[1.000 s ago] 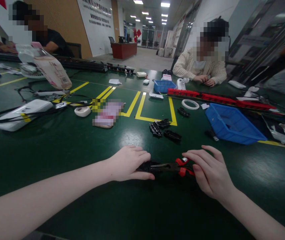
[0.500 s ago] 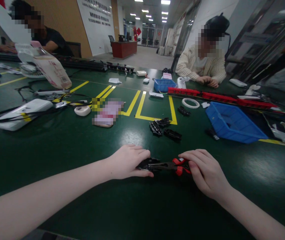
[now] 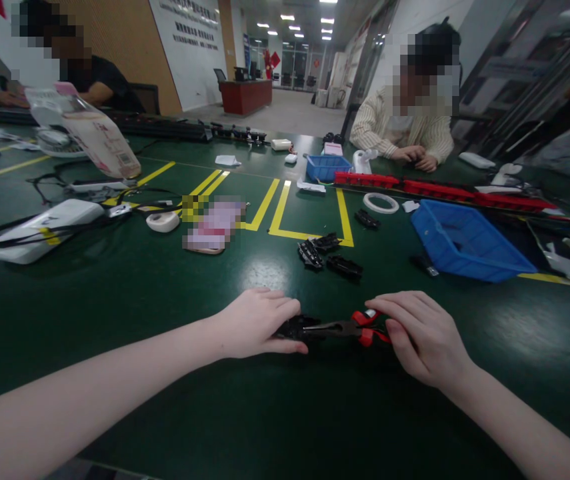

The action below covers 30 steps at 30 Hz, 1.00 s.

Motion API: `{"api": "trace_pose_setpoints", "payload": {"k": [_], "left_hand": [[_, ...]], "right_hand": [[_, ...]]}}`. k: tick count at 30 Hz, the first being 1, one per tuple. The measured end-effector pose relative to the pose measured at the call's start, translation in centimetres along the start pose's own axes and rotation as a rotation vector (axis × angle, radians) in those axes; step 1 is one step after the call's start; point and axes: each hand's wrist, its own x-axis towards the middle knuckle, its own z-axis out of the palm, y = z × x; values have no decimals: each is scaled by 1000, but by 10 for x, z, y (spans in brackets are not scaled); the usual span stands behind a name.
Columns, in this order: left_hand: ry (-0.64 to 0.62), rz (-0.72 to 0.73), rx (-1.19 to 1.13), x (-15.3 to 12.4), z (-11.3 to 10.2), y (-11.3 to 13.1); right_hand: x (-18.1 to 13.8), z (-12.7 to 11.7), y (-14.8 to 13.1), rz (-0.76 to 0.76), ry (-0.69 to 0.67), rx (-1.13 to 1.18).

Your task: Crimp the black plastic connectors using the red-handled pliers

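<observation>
My left hand (image 3: 262,325) grips a small black plastic part (image 3: 297,328) between thumb and fingers, just above the green table (image 3: 205,407). Much of that part is covered by the fingers. Red-handled long-nose pliers (image 3: 342,328) are in my right hand (image 3: 422,337), which is closed around the handles. The pliers' jaws point left and reach the black part's right end; whether they clamp it I cannot tell. Beyond my hands lie similar black parts (image 3: 311,254), several in a loose group.
A blue bin (image 3: 469,243) stands to the right, near a white ring (image 3: 381,203). Further left are a phone (image 3: 215,227), a white power bank (image 3: 42,230) with black cables, and a tilted bottle (image 3: 102,140). Across the table sits a person in a striped shirt (image 3: 375,130).
My right hand and the pliers have shifted slightly right and up. The left hand and the black part have stayed nearly still.
</observation>
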Motion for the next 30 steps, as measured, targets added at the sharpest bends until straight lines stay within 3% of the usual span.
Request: {"api": "trace_pose_setpoints", "payload": {"k": [15,30], "left_hand": [[28,2,15,1,3,-2],[28,24,22,-1,4,-2]], "right_hand": [[3,6,-12,91,68,-32],[1,0,-6,53,59,-77]]}}
